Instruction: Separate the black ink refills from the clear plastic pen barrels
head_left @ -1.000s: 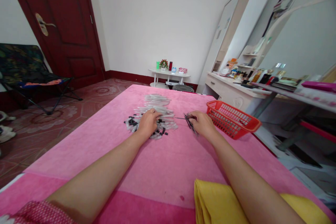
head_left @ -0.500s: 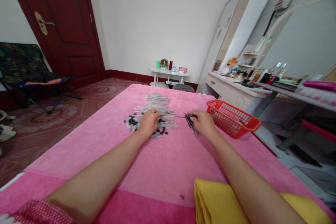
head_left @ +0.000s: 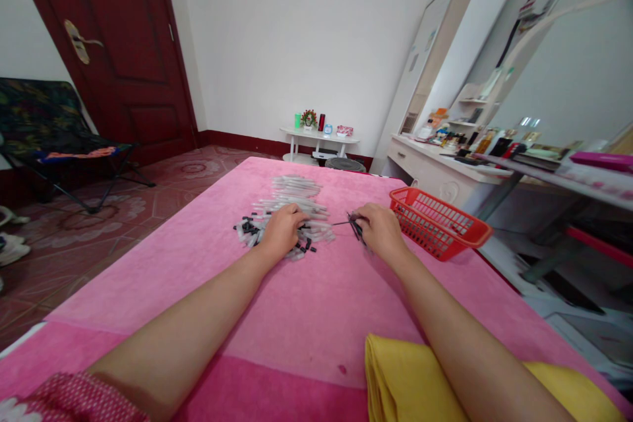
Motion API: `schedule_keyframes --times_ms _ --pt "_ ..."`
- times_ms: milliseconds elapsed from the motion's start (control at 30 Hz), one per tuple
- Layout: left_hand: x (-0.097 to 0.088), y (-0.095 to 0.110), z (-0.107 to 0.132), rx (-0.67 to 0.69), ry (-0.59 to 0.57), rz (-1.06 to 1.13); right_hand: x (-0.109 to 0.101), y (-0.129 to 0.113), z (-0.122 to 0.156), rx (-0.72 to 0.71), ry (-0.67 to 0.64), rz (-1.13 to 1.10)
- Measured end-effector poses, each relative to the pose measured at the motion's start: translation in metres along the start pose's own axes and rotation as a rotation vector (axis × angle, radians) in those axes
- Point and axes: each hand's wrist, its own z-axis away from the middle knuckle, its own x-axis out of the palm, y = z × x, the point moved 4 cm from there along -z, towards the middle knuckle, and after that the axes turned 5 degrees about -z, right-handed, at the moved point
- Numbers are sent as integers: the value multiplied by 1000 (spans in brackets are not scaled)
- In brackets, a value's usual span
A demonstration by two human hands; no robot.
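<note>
Clock from the middle of the view: a dark red door (head_left: 113, 46) at ten, a white dresser (head_left: 420, 159) at three. The table (head_left: 287, 316), under a pink cover, fills the lower half, a folded yellow cloth (head_left: 410, 382) at five and a red basket (head_left: 440, 231) at four. The right hand (head_left: 380, 231), also towards four, seems pinched on a thin dark rod (head_left: 340, 223) pointing to nine. The left hand (head_left: 281, 231), at seven, curls over the pile — I cannot tell whether it grips anything. Work looks part-way: pale barrels (head_left: 297, 186) lie side by side towards eleven, while black caps (head_left: 309, 247) lie loose.
</note>
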Motion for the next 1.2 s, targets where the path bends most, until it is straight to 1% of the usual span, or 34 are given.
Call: schedule_keyframes --times_ms 100,167,200,267,333,367,400,433,467,533,600,633,700,800,900,967,1067,1200 --pt "3 4 0 25 -11 36 7 -8 2 -45 -31 -27" --pt "4 6 0 24 -10 63 9 -14 4 -46 -16 -57" --pt "4 6 -1 15 -5 78 7 -18 5 -41 30 -71" --pt "2 3 -1 -23 25 112 -3 -24 8 -24 201 -92" --pt "0 -4 -1 -89 91 146 -15 -29 13 -8 396 -115" --pt "-2 -9 -1 -131 136 164 -19 -31 15 -3 467 -134" --pt "-4 -15 -1 -175 184 184 -21 -32 17 -4 506 -159" --pt "-5 -20 -1 -216 233 207 -20 -33 18 -14 509 -186" --pt "-6 -25 -1 -251 277 231 -17 -34 18 -31 480 -209" --pt "-7 -31 0 -294 337 274 -6 -37 17 -77 359 -222" --pt "-7 -34 0 -303 354 296 9 -39 16 -106 213 -170" --pt "-7 -33 -1 -298 350 297 15 -39 16 -97 149 -123" --pt "-7 -31 -1 -278 326 285 27 -36 17 -33 44 -9" --pt "-8 -25 -1 -232 286 251 39 -24 19 101 -101 137" --pt "-8 -19 0 -187 232 208 44 -13 19 150 -210 196" --pt "-7 -16 0 -175 193 176 41 -8 18 150 -204 192" --pt "-5 -14 0 -162 156 132 28 0 12 130 -98 125" --pt "-4 -14 0 -158 130 99 9 7 5 65 28 -2"
